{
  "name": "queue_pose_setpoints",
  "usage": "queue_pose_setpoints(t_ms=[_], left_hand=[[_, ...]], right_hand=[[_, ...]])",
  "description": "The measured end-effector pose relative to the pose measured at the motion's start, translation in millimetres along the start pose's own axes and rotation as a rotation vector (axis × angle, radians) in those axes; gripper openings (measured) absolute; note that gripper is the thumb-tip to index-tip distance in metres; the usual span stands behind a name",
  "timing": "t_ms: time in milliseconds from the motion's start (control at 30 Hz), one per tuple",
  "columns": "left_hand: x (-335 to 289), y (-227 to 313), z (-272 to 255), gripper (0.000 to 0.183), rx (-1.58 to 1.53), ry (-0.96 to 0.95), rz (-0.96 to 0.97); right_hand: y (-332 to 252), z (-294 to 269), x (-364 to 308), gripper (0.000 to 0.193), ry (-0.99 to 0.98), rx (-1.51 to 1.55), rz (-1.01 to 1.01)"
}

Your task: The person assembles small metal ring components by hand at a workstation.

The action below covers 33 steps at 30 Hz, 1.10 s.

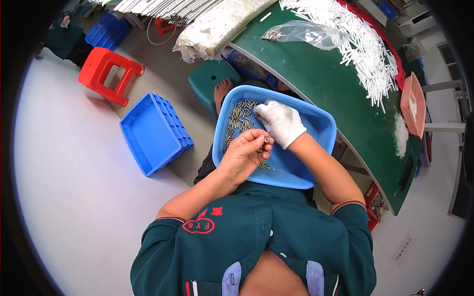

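On my lap rests a light blue plastic basket (323,118) with perforated sides. Many small metal cylindrical pieces (240,117) lie loose along its left side. My bare left hand (243,154) is over the basket's near left part, thumb and fingers closed round a small metal cylinder (266,140) whose round end shows. Just beyond it, my right hand (282,123) wears a white glove. Its fingers are curled together at the edge of the loose pieces; whatever they hold is hidden.
A green table (316,64) on the right bears a heap of white sticks (370,69), a clear plastic bag (316,34) of metal pieces and a pink basket (414,104). At left are a blue crate (153,133) and a red stool (109,74); a green stool (210,81) stands ahead.
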State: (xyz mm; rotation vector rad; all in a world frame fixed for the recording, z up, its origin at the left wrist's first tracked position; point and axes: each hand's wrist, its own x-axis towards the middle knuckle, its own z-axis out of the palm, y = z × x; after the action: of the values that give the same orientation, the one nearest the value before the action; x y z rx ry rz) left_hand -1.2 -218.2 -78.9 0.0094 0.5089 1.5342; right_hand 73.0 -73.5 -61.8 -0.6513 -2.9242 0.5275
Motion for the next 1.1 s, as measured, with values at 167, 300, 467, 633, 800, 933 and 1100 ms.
queue_pose_setpoints(t_ms=[167, 300, 467, 633, 800, 933, 1100], left_hand=[[0.3, 0.8, 0.4, 0.009, 0.018, -0.014, 0.033], [-0.8, 1.9, 4.8, 0.010, 0.033, 0.038, 0.038], [0.8, 0.2, 0.8, 0.009, 0.054, 0.025, 0.038], [-0.2, -0.4, 3.6, 0.008, 0.084, 0.054, 0.029], [0.4, -1.4, 4.8, 0.006, 0.082, 0.075, 0.038], [0.7, -2.8, 4.1, 0.006, 0.094, 0.071, 0.042], [0.5, -3.9, 1.3, 0.006, 0.093, 0.055, 0.023]], right_hand=[[2.8, 3.1, -1.9, 0.007, 0.018, 0.015, -0.022], [6.0, -7.1, -17.6, 0.010, 0.111, 0.499, 0.187], [-8.4, -39.3, -48.9, 0.012, -0.017, 0.817, 0.256], [-16.1, -38.7, -55.9, 0.010, 0.038, 0.839, 0.271], [-16.0, -37.8, -57.9, 0.010, 0.052, 0.809, 0.217], [-18.1, -41.1, -58.3, 0.011, 0.046, 0.847, 0.229], [-18.8, -42.7, -55.5, 0.013, -0.022, 0.808, 0.233]])
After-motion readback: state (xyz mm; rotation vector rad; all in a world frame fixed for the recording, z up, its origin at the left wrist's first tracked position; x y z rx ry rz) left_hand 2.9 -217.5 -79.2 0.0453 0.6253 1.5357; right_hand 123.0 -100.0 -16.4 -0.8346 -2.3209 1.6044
